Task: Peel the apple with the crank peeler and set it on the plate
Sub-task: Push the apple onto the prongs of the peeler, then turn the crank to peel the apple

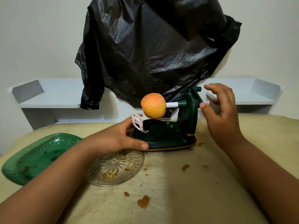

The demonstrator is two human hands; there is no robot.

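**One apple sitting on the peeler's prongs, both hands at the machine**

One apple (153, 105) is sitting skewered on the white shaft (171, 104) of the dark green crank peeler (171, 126), hanging clear above the peeler's round base. Its skin is looking orange and yellow with pale patches; whether it is fully peeled is not plain. The white blade arm (137, 122) is standing just below and to the left of the fruit, close to it, though contact cannot be told.

The left hand (116, 139) is gripping the front left of the peeler's base, thumb lying along the lower edge and fingers curling up behind the blade arm. The right hand (221, 113) is hovering beside the crank handle (196, 92) with fingers spread and relaxed, holding nothing; its thumb tip is lying near the white end of the shaft at the back of the machine.

A clear glass plate (127, 172) is lying just in front of the peeler, partly under the left forearm, carrying a few scraps of peel. A green glass dish (32, 159) is resting tilted to its left. Bits of peel (143, 201) are lying scattered over the beige woven worktop (186, 191). Behind, a black plastic bag (153, 46) is hanging against the wall above a white shelf (53, 94).
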